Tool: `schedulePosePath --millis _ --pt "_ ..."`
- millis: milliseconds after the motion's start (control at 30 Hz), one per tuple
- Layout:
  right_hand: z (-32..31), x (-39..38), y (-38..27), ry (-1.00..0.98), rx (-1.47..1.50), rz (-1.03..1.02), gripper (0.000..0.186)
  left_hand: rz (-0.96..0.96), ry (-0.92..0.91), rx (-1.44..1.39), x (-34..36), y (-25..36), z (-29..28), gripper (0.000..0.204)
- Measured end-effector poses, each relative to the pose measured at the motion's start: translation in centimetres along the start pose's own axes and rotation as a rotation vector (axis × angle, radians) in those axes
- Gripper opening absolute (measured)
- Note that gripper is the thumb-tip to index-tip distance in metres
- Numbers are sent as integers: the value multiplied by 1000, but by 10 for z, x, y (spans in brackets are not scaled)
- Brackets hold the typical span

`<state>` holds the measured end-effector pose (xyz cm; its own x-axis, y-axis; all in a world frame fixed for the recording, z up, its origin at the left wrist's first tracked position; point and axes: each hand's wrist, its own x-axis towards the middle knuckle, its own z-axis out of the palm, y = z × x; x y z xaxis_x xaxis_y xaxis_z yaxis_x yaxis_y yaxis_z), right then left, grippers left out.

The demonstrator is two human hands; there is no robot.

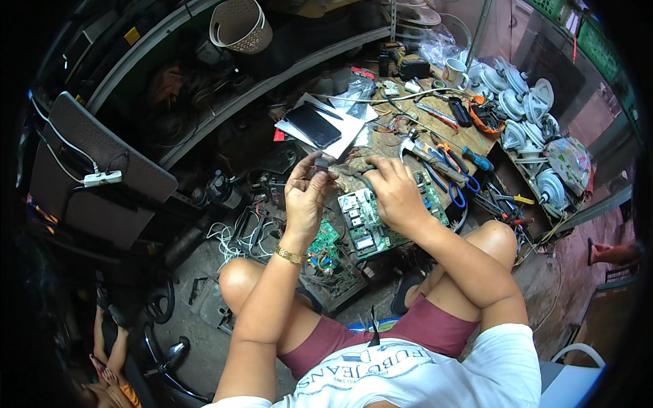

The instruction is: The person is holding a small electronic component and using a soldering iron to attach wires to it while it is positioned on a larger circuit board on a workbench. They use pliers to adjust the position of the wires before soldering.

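Observation:
Raised over the bench edge, my left hand [305, 200] pinches a small dark block-like part [322, 163] between thumb and fingers. Close beside it, my right hand [398, 194] is closed on a slim dark tool [347, 169] that points toward that part; its exact kind is unclear. A large green circuit board [360, 217] lies tilted beneath my right hand, which covers part of it. Lower and to the left rests a smaller green circuit board [325, 238] with coloured wires, partly behind my left wrist.
A black phone [313, 126] lies on white papers. Pliers [452, 158], a blue screwdriver [478, 158] and blue-handled scissors [462, 190] are to the right. White plastic wheel-like parts [513, 102] are heaped beyond. White cables [231, 238] tangle at left. Another person's hands [105, 370] show lower left.

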<state>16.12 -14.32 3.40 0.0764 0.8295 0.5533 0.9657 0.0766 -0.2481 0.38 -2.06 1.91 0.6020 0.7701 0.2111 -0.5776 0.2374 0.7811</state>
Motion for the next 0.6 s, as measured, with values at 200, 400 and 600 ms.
schedulePosePath --millis 200,400,600 --pt "3 2 -12 2 -56 10 35 -29 -12 30 -4 -1 3 43" --pt "1 2 -19 -21 31 30 35 -63 9 -79 -4 -2 8 43" --pt "-7 3 -16 -105 114 33 33 -75 -35 -112 -4 -5 5 44"
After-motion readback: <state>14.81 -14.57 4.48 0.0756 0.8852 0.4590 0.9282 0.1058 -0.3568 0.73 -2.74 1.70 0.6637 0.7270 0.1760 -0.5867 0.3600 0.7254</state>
